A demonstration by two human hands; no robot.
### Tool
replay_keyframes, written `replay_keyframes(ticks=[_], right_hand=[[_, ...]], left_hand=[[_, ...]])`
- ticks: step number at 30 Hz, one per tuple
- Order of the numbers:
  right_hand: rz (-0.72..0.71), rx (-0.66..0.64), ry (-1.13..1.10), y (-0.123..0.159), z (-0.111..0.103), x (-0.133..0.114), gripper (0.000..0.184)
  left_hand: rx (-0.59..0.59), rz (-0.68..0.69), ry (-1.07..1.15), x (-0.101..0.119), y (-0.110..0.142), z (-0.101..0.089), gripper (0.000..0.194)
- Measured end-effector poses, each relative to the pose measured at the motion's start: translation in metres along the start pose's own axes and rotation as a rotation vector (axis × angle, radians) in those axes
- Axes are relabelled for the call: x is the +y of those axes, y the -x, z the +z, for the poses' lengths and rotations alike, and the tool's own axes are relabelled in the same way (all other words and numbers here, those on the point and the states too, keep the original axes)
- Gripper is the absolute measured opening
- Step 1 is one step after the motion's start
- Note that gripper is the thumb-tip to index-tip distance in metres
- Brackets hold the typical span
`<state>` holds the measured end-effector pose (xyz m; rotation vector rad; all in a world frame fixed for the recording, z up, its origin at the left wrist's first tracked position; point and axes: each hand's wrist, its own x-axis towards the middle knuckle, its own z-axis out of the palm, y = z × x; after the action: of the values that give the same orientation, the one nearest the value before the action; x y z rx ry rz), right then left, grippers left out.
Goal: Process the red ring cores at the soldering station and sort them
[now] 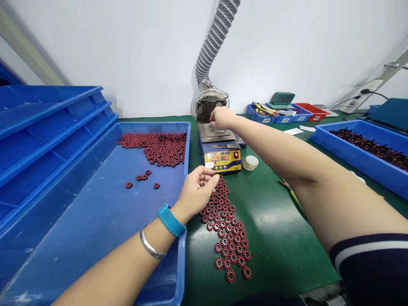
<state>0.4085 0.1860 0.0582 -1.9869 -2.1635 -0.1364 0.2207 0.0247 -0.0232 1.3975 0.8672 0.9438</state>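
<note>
My left hand [195, 191] rests over the rim of a big blue tray [95, 221], fingers curled on a small red ring coil at the top of a pile of red ring coils [228, 231] lying on the green mat. My right hand [221, 117] reaches far forward and pinches something small over the metal top of a solder pot [219, 146] with a lit red display. What it pinches is too small to make out. More red coils [157, 146] lie heaped at the far end of the big tray.
Stacked blue trays [47, 123] stand at the left. A grey fume hose with fan [208, 102] hangs behind the pot. A white round pot [250, 162], tweezers [290, 191], a blue tray of dark coils [366, 148] and small bins [287, 112] lie to the right.
</note>
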Motion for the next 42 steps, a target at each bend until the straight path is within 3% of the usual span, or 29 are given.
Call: replay_keyframes(ticks=[11,14,17,19,22,25,27,29,32,34,37,39,42], right_hand=[[0.000,-0.022,-0.004,0.002,0.008,0.000,0.024],[-0.002,0.038,-0.116,0.004,-0.001,0.000,0.021],[-0.005,0.123,-0.366,0.016,-0.014,-0.002,0.015],[0.027,0.138,-0.601,0.031,-0.020,-0.004,0.011],[0.114,0.048,-1.009,0.066,-0.018,-0.010,0.011],[0.114,-0.060,-1.319,0.111,-0.004,-0.018,0.019],[0.055,-0.047,-1.395,0.143,0.011,-0.027,0.026],[-0.042,0.066,-1.353,0.173,0.025,-0.037,0.025],[-0.238,0.396,-1.107,0.204,0.040,-0.050,0.010],[-0.349,0.561,-0.948,0.214,0.046,-0.054,0.006],[-0.428,0.621,-0.866,0.217,0.050,-0.044,0.009],[-0.374,0.582,-0.860,0.217,0.056,-0.027,0.010],[-0.177,0.418,-0.837,0.220,0.071,0.005,0.007]], left_hand=[[-0.030,0.021,-0.047,-0.001,0.000,0.001,0.021],[-0.035,0.014,-0.045,-0.002,0.000,0.001,0.022],[-0.029,0.011,-0.033,-0.003,0.000,0.001,0.023],[-0.025,0.015,-0.018,-0.004,0.000,0.001,0.024],[-0.015,0.022,0.024,-0.003,0.000,0.002,0.026],[0.015,0.007,0.093,0.001,0.001,0.002,0.034],[0.025,-0.016,0.145,0.004,0.002,0.002,0.040],[0.029,-0.033,0.182,0.007,0.004,0.004,0.046],[0.028,-0.024,0.172,0.008,0.006,0.007,0.047],[0.005,-0.006,0.116,0.009,0.006,0.009,0.044],[-0.066,0.012,-0.085,0.016,0.004,0.000,0.038],[-0.109,0.045,-0.368,0.025,0.000,-0.020,0.032],[-0.109,0.060,-0.929,0.036,-0.010,-0.070,0.019]])
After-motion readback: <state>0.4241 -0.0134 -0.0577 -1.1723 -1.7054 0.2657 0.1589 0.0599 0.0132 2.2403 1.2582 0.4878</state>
